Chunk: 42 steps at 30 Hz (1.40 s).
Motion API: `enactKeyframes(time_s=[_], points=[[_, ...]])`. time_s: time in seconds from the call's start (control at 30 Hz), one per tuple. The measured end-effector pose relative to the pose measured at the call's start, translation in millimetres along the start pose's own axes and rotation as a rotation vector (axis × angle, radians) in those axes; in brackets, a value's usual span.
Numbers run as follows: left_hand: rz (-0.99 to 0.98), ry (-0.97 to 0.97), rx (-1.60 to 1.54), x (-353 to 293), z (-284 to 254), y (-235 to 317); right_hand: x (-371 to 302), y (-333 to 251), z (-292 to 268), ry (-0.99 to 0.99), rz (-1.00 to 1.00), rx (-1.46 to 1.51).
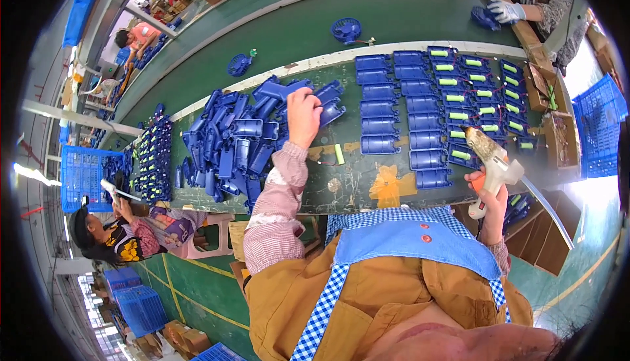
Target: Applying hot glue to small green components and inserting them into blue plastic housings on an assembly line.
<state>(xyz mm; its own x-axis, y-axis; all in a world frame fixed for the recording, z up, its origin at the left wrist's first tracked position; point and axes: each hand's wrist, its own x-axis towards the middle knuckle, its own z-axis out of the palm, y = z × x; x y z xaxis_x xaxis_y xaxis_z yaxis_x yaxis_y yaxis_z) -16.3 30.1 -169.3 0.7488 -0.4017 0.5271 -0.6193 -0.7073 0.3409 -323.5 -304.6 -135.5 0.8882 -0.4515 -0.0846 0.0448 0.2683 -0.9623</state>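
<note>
My left hand [304,117] reaches to the right edge of a heap of blue plastic casings [226,135], its fingers closed on one blue casing [279,90]. In my right hand [493,205] is a white hot glue gun [497,171] with an orange trigger, a dark crusted nozzle and a clear glue stick [548,210] trailing from its back. The nozzle hangs over the right side of neatly laid rows of casings. Casings in the left columns [378,108] are bare inside; those further right hold green battery cells [455,98] with thin wires. A loose green cell [339,154] lies between heap and rows.
Beyond the bench runs a green conveyor belt [295,26] carrying round blue fan heads [346,30]. Cardboard boxes [560,138] and a blue crate [600,121] stand at the right. A co-worker's gloved hand [505,11] is at the far right; another person [125,223] sits at the left.
</note>
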Motion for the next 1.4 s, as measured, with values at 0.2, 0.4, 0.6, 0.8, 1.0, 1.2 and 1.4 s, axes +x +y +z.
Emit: enactKeyframes(time_s=[0.2, 0.4, 0.6, 0.8, 1.0, 1.2, 1.4], points=[[0.169, -0.145, -0.153, -30.4, -44.3, 79.3, 0.9, 1.9, -3.2, 0.007, 0.018, -0.011], [0.177, -0.299, -0.263, -101.5, -19.8, 121.6, 1.4, 2.5, -4.5, -0.009, 0.026, -0.024], [0.087, -0.265, -0.251, -115.1, 11.4, 125.7, -1.1, -1.4, -4.4, -0.029, 0.006, -0.024], [0.053, -0.166, -0.255, -103.7, 29.7, 133.5, -3.3, -0.9, -3.3, -0.018, 0.005, -0.025], [0.000, -0.158, -0.304, -97.5, 26.6, 138.2, -1.9, -1.5, -2.1, -0.012, -0.001, -0.028], [-0.180, 0.021, -0.141, -90.9, 6.4, 109.2, -0.7, -0.7, -1.4, -0.002, 0.010, -0.040], [-0.082, -0.095, 0.053, -103.1, -5.5, 58.6, 3.6, 1.3, 2.4, -0.028, 0.013, -0.111]])
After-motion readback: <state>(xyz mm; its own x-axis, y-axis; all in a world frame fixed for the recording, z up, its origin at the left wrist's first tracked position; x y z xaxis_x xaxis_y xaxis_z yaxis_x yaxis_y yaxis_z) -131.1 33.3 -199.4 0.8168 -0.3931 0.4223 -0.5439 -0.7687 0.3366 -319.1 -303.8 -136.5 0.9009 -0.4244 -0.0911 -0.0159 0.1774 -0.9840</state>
